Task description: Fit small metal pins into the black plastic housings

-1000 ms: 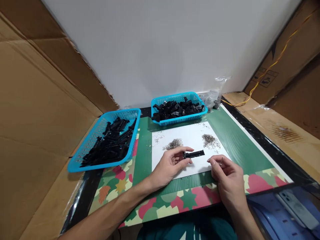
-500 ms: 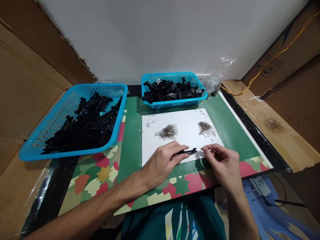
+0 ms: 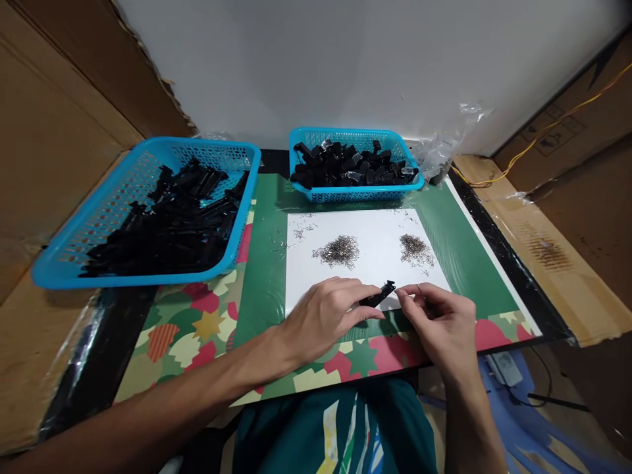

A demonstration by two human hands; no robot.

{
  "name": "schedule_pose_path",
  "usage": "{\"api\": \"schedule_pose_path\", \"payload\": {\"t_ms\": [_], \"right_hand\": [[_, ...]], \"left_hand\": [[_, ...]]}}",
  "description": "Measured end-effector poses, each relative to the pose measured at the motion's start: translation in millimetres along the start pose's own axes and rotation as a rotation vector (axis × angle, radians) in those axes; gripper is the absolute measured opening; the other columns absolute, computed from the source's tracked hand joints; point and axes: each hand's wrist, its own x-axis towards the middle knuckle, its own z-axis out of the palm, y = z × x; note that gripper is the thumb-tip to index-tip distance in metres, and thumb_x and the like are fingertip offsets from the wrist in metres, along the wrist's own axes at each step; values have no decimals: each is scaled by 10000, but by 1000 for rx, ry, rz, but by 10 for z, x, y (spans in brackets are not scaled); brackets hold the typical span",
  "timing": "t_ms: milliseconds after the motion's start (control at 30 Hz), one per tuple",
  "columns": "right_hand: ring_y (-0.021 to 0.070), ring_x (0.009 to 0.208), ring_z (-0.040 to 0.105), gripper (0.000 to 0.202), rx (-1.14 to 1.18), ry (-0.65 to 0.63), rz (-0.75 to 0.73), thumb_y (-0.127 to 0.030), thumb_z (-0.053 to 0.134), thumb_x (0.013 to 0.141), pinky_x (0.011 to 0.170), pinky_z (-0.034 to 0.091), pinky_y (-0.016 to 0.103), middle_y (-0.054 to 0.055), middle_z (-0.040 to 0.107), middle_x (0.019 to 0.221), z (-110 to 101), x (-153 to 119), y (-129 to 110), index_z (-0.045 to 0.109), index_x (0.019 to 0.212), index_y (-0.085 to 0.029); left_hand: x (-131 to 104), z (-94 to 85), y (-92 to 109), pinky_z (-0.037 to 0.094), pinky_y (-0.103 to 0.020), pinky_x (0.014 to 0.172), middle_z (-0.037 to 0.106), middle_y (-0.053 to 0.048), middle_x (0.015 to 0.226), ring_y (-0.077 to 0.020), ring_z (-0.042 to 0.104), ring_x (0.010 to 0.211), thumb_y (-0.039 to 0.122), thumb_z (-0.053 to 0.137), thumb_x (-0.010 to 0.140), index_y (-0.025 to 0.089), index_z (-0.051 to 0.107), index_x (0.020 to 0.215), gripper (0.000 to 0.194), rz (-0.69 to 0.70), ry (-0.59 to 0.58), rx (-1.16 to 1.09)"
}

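A slim black plastic part (image 3: 379, 297) is gripped between the thumb and fingers of my left hand (image 3: 336, 306), its notched end pointing up and right. Close by that end, my right hand (image 3: 439, 313) has thumb and forefinger pinched together; whatever tiny thing they hold is too small to make out. Both hands are over the near edge of a white sheet (image 3: 375, 224). On the sheet lie a larger pile of small bent metal wire pieces (image 3: 340, 251) and a smaller pile of similar wire pieces (image 3: 415, 249) to its right.
A blue basket (image 3: 47, 273) of long black parts stands at the left. Behind the sheet, another blue basket (image 3: 365, 195) holds short black and clear pieces. A clear plastic bag (image 3: 439, 155) leans beside it. Cardboard walls (image 3: 582, 217) flank the table.
My left hand has turned the black part so its notched end tilts upward. My right hand keeps its pinch near that end. The camera view has shifted slightly.
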Motion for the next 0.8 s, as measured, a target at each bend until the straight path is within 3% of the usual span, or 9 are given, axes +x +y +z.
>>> {"api": "schedule_pose_path", "payload": {"t_ms": [233, 333, 433, 600, 800], "right_hand": [[80, 513, 383, 98, 60, -8, -170, -224, 749, 949, 487, 305, 224, -74, 464, 582, 166, -97, -109, 825, 890, -205], [80, 521, 403, 103, 29, 15, -276, -165, 744, 950, 501, 317, 231, -75, 473, 604, 214, -137, -137, 833, 946, -216], [79, 508, 408, 148, -13, 5, -380, -118, 738, 946, 494, 309, 241, -76, 479, 611, 209, -170, -164, 831, 1017, -208], [72, 487, 435, 161, -65, -14, -454, -88, 741, 941, 468, 329, 234, -65, 573, 631, 159, -214, -226, 808, 1041, -194], [71, 475, 456, 169, -111, 36, -492, -89, 769, 924, 467, 367, 224, -70, 604, 631, 164, -239, -250, 787, 1030, -219]], "left_hand": [[-15, -9, 21, 523, -228, 611, 821, -27, 1004, -115, 651, 645, 221, 883, 859, 163, 768, 1215, 379, -100, 84, -141], [-40, -17, 24, 497, -202, 578, 787, 21, 883, -92, 609, 600, 203, 882, 862, 183, 743, 1235, 399, -107, 131, -157], [-58, -23, 32, 507, -193, 595, 750, 36, 835, -90, 599, 606, 167, 843, 895, 191, 714, 1247, 375, -71, 166, -151], [-69, -36, 58, 531, -195, 612, 776, -14, 962, -102, 649, 684, 114, 763, 943, 183, 690, 1183, 260, 43, 224, -147], [-71, -56, 62, 537, -183, 604, 754, -7, 956, -89, 650, 678, 79, 786, 913, 179, 653, 1184, 318, 111, 278, -151]]}}
